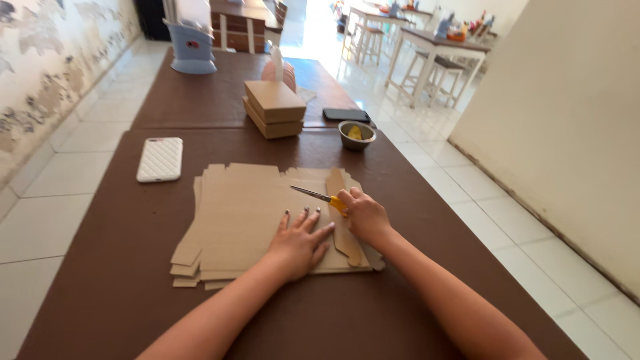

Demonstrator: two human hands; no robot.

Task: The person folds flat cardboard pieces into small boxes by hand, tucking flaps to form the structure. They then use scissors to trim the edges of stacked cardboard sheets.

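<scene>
A stack of flat brown cardboard cut-outs (240, 213) lies on the brown table (133, 300) in front of me. My left hand (300, 243) rests flat on the stack, fingers spread. My right hand (363, 215) grips yellow-handled scissors (319, 196) whose blades point left over the cardboard. A narrow cardboard strip (339, 220) lies on the stack between and under my hands.
A white phone in a quilted case (160, 159) lies at the left. Two folded cardboard boxes (274, 109) are stacked farther back, beside a small metal bowl (357, 135) and a black phone (346, 115). A blue-grey container (192, 48) stands at the far end. White tiled floor surrounds the tables.
</scene>
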